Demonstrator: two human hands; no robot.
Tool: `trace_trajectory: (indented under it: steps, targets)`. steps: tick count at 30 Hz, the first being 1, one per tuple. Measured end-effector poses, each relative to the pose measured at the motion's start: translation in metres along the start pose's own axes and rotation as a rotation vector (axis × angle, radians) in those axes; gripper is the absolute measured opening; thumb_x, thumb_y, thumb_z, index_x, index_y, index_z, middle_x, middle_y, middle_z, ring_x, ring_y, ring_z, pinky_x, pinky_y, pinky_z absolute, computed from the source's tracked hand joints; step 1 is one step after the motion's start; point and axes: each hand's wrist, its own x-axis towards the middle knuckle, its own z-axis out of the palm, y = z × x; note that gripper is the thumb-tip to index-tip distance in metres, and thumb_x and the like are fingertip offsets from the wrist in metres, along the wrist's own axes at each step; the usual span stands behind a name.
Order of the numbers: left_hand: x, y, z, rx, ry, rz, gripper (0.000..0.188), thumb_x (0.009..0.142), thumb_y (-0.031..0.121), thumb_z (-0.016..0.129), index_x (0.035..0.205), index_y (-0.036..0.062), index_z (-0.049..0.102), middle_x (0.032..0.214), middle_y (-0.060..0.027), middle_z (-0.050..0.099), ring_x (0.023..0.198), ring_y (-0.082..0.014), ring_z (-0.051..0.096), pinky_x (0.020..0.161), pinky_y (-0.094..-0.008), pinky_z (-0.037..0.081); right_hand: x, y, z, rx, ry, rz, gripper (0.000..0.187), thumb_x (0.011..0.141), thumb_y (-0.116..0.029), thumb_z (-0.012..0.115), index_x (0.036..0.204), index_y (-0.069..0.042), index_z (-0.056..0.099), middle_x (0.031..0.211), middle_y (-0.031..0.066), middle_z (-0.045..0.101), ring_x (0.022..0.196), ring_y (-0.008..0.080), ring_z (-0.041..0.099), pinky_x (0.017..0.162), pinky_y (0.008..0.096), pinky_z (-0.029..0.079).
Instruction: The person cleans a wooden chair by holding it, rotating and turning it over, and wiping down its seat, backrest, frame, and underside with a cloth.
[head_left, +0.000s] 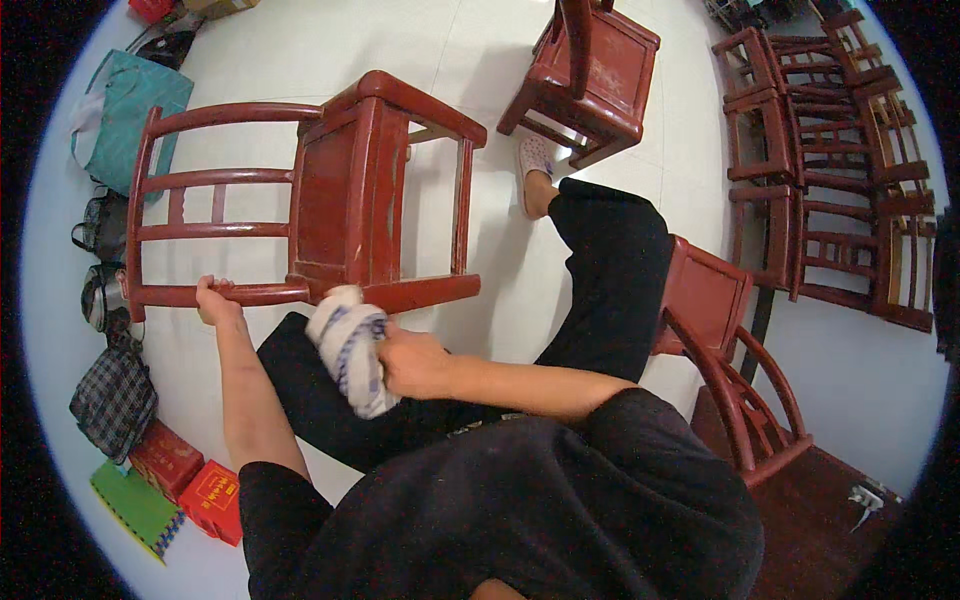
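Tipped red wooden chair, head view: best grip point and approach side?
Probably the near backrest post, from the person's side. The chair lies with its backrest to the left, so this slim, rounded bar faces the person, and the left hand already grips it.

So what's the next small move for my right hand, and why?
I'd probably bring the bunched cloth onto the near side of the tipped chair. Your right hand already holds it close to that side, though I can't tell if they touch, and your left hand grips the backrest's near bar, which should steady it.
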Motion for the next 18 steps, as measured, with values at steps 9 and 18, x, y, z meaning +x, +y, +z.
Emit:
trace_trajectory:
  steps: [9, 18]
  targets:
    - [0.002, 0.0, 0.006, -0.036, -0.028, -0.048, 0.013, 0.069, 0.002, 0.055, 0.065, 0.0052, 0.043, 0.058, -0.006, 0.047, 0.048, -0.0187, 0.048, 0.047, -0.0328, 0.044, 0.039, 0.158, 0.005, -0.109, 0.461, 0.177, 0.05, 0.063, -0.015, 0.067, 0.107, -0.002, 0.047, 0.101, 0.0239, 0.045, 0.097, 0.0432, 0.047, 0.082, 0.0469, 0.043]
    - [-0.005, 0.004, 0.001, -0.018, 0.023, -0.013, 0.012, 0.069, 0.002, 0.056, 0.067, 0.004, 0.044, 0.06, -0.0052, 0.047, 0.049, -0.0186, 0.049, 0.045, -0.0312, 0.043, 0.081, 0.206, -0.008, 0.58, 0.929, 0.464, 0.028, 0.078, -0.01, 0.052, 0.105, -0.001, 0.05, 0.092, 0.0224, 0.054, 0.093, 0.0389, 0.053, 0.08, 0.0448, 0.043]
